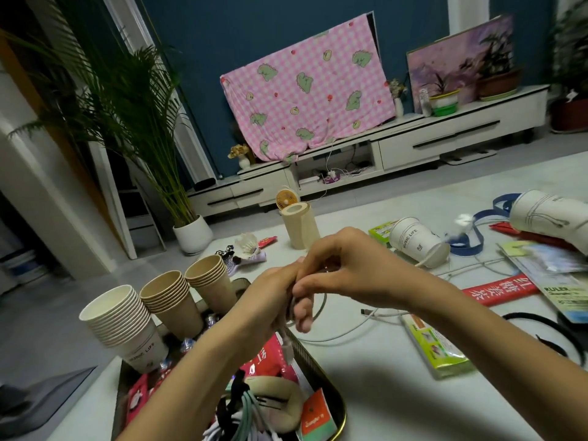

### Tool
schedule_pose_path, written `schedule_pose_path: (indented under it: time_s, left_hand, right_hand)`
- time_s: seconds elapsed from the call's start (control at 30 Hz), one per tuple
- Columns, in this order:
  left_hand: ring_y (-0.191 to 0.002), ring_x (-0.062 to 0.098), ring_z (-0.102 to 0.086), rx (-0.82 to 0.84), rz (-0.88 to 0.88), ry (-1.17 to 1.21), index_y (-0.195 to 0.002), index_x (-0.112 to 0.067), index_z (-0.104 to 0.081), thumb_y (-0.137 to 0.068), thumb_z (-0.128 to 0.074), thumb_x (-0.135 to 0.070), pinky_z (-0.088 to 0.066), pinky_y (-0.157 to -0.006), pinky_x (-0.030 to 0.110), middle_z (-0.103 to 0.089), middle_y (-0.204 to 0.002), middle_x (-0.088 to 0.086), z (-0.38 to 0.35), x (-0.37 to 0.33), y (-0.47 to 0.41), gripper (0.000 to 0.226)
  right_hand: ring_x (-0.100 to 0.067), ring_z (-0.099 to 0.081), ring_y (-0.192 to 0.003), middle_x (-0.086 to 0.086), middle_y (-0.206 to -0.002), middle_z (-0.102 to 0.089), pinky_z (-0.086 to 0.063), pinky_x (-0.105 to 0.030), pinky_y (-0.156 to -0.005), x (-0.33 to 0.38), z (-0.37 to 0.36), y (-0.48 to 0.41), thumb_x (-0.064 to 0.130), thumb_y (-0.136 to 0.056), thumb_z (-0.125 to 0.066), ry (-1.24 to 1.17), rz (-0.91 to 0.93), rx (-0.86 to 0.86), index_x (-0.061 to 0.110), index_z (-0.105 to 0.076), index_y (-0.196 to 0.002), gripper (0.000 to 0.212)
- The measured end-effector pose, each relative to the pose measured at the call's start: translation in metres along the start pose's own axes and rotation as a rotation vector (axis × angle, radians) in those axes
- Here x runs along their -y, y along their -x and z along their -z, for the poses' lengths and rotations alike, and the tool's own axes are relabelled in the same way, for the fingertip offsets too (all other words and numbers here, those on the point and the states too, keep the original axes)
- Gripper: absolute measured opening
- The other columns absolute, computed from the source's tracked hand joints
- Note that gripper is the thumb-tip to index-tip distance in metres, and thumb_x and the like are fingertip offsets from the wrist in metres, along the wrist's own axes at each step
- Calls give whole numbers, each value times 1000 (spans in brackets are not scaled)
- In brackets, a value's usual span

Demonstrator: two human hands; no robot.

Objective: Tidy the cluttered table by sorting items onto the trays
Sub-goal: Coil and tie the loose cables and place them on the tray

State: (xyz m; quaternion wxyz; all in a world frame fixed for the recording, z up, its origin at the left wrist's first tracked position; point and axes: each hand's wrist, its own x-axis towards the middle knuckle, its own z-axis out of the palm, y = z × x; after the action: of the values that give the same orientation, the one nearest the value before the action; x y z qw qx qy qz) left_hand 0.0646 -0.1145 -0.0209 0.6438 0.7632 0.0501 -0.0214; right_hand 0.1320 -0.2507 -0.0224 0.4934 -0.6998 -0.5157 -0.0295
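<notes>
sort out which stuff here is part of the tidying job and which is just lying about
Part of the job: left hand and right hand, holding the white cable; tray; stacked cups on it; toppled cup, red sachet and green packet on the table.
Just lying about: potted palm, pink cloth, white cabinet, painting.

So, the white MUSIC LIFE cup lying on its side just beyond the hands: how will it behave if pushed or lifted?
The white cup lies on its side, so a push would probably roll it in a curve, since it tapers. It looks like thin paper: likely light, and a firm grip may dent it.
</notes>
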Motion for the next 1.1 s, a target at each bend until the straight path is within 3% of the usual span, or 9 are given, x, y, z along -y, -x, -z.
schedule_pose_path:
  time_s: [0.13,0.33,0.57,0.67,0.73,0.87,0.93,1.0,1.1]
  left_hand:
    - [-28,7,-22,81,25,61,-60,-13,-46,-94,-31,-44,-13,-41,19,-25,-34,-5,-4,-4,6,48]
    - [-28,4,-16,183,32,491,-52,-18,-51,-80,-49,-34,-19,-37,18,-25,-31,-9,1,-14,19,33]
    - [-26,2,-25,-64,-151,716,-59,-13,-53,-87,-42,-24,-24,-33,14,-28,-33,-6,18,-20,15,32]
    - [-30,2,-30,-206,-200,664,-71,-12,-52,-97,-36,-28,-31,-34,14,-31,-37,-5,20,-18,9,34]
    - [-35,3,-37,-309,-232,524,-79,-11,-52,-99,-33,-30,-37,-40,14,-39,-41,-6,17,-11,2,33]
    - [-46,8,-55,-467,-287,21,-84,-10,-54,-101,-33,-25,-44,-48,18,-59,-49,0,3,7,-15,31]
    - [-52,13,-54,-433,-188,-88,-74,-12,-57,-99,-38,-22,-42,-54,23,-59,-53,1,0,14,-18,33]
    - [-51,12,-54,-369,-73,-138,-62,-17,-58,-96,-46,-19,-38,-59,26,-59,-49,-1,3,16,-16,37]
    - [-33,14,-48,-148,-2,-140,-61,-16,-59,-97,-39,-30,-39,-41,22,-49,-37,3,-2,10,-16,44]
  right_hand:
    - [0,-56,-57,5,-63,-67,-42,-13,-56,-8,10,-2,7,-75,-74,-151,-21,-8,13,-70,-72,8]
    - [3,-44,-47,11,-56,-57,-33,-8,-46,-36,14,3,16,-84,-64,-349,-209,-91,16,-70,-81,7]
    - [5,-46,-48,9,-58,-52,-34,-11,-53,-45,-19,0,19,-95,-51,-96,-292,-53,16,-70,-96,19]
    - [0,-54,-69,7,-76,-58,-39,-20,-66,-32,-39,2,18,-97,-45,198,-224,41,16,-61,-117,25]
    - [-22,-59,-92,-6,-99,-61,-40,-30,-71,-19,-49,7,14,-96,-45,471,-137,147,15,-53,-117,22]
    - [-30,-58,-86,-12,-99,-55,-24,-29,-48,17,-58,15,4,-81,-60,757,50,293,11,-52,-103,24]
    - [-27,-57,-88,-11,-107,-58,-23,-27,-49,26,-49,13,4,-83,-56,764,99,245,11,-58,-105,24]
    - [-22,-59,-96,-5,-107,-63,-36,-27,-63,25,-31,9,13,-87,-55,646,86,152,17,-64,-102,18]
    - [1,-57,-76,12,-73,-61,-43,-17,-66,18,-6,5,24,-78,-72,389,-8,24,18,-69,-84,10]
